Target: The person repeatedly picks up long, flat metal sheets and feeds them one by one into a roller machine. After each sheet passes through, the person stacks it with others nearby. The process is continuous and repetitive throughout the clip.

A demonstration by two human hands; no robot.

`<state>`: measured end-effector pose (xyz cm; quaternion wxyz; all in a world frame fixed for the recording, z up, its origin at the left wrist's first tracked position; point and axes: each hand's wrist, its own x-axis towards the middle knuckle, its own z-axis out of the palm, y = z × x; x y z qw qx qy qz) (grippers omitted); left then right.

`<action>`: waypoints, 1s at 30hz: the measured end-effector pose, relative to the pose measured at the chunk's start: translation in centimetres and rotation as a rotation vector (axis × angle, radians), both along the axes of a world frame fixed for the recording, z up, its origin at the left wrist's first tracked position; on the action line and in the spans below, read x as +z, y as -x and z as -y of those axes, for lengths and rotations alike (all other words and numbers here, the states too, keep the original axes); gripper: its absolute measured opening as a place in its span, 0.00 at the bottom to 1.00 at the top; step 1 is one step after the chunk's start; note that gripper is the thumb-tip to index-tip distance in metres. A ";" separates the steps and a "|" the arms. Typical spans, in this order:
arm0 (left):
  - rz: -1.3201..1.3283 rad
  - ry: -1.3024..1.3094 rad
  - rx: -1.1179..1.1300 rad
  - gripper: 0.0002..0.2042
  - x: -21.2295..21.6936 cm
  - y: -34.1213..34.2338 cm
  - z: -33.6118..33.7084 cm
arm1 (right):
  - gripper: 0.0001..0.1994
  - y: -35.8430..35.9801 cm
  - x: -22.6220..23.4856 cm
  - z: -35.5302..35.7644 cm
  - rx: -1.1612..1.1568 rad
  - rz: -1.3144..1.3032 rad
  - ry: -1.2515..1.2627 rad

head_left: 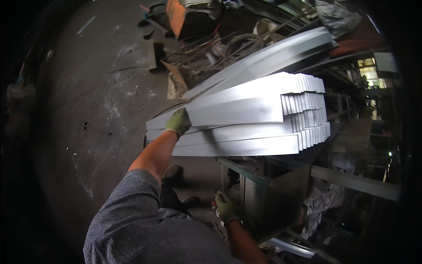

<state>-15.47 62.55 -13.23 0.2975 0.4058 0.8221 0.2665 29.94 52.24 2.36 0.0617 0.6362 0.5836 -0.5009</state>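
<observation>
Handling: stacked sheet-metal strips (246, 119) look stiff, heavy, sharp-edged.
Left hand (178, 122): gloved, clamped on strip ends.
Right hand (227, 207): low, curled; perhaps holding something small.

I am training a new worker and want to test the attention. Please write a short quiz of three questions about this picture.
1. True or false: the left hand rests on the near end of the stack of metal strips.
2. Which colour are the gloves? A) green B) red C) white
3. Fill in: the right hand hangs low beside the green metal ____ that carries the stack.

Key: 1 true. 2 A. 3 frame; what its fingers hold, if anything, cannot be told, though something small and red shows beside them.
</observation>
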 end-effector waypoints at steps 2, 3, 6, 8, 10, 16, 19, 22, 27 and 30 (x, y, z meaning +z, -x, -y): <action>0.011 0.107 0.043 0.44 0.4 0.3 -1.4 | 0.13 0.7 0.4 0.5 0.205 -0.017 -0.270; 0.014 0.128 0.060 0.45 0.6 0.5 -1.9 | 0.14 0.8 0.8 0.7 0.322 -0.038 -0.404; 0.006 0.175 0.091 0.49 1.1 0.7 -3.9 | 0.18 0.4 1.4 1.3 0.120 -0.002 -0.078; -0.009 0.207 0.108 0.52 1.6 0.7 -4.7 | 0.19 -0.7 1.4 1.6 0.129 -0.017 -0.103; -0.042 0.214 0.016 0.55 2.3 0.5 -5.5 | 0.15 -1.8 1.0 2.9 -0.032 -0.058 -0.086; -0.112 0.157 0.003 0.55 4.9 0.0 -8.8 | 0.16 -7.1 -0.2 4.9 0.179 0.056 -0.117; -0.281 -0.216 -0.019 0.48 5.9 -0.1 -10.7 | 0.19 -8.7 -1.3 6.2 0.007 0.111 -0.014; -0.008 -0.081 -0.131 0.47 6.6 0.2 -12.8 | 0.20 -10.0 -2.1 7.2 0.026 0.133 0.004; -0.008 -0.084 -0.107 0.46 7.1 -0.4 -13.6 | 0.20 -11.4 -3.5 8.6 0.068 0.104 -0.038; -0.062 -0.129 -0.056 0.52 7.3 -1.3 -12.8 | 0.24 -12.1 -3.3 9.2 0.187 0.043 -0.088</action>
